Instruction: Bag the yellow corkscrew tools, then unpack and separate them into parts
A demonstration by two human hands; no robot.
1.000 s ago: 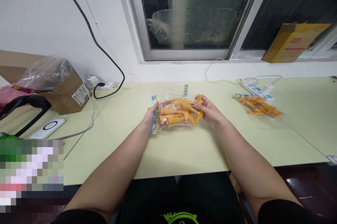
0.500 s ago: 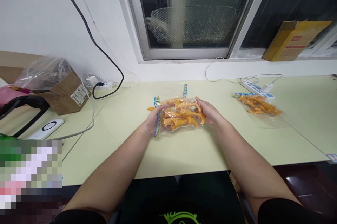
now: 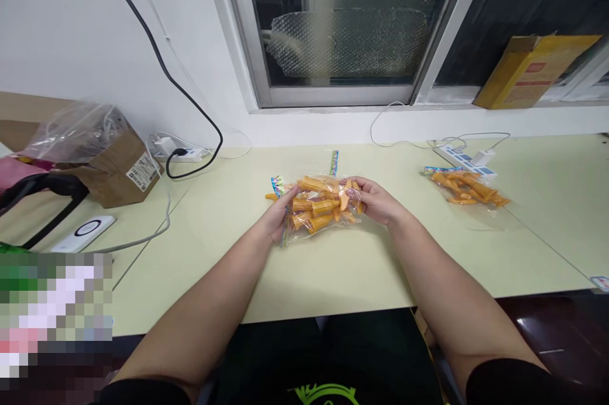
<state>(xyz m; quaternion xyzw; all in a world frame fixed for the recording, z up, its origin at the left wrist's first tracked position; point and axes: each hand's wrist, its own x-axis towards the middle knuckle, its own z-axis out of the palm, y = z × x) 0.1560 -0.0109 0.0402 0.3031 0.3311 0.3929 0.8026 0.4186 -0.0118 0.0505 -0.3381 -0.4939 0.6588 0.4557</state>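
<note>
A clear plastic bag (image 3: pixel 316 207) full of orange plastic pieces, several of them flared like small trumpets, is held over the table in front of me. My left hand (image 3: pixel 277 214) grips its left end, by the blue-and-green printed strip. At the right end, my right hand (image 3: pixel 373 199) pinches the bag between thumb and fingers. Behind it, a second printed strip (image 3: pixel 334 162) with clear film lies on the table. An orange tip pokes out left of my left hand; what it belongs to is hidden.
Another bag of orange pieces (image 3: pixel 469 188) lies to the right, against a power strip (image 3: pixel 464 159). On the left are a cardboard box (image 3: pixel 114 170), a white charging pad (image 3: pixel 84 232) and a grey cable. A yellow carton (image 3: pixel 535 72) leans at the window.
The bag's pieces have shifted and its top now tips differently. My right hand has moved slightly left along the bag, and my left thumb presses onto its front.
</note>
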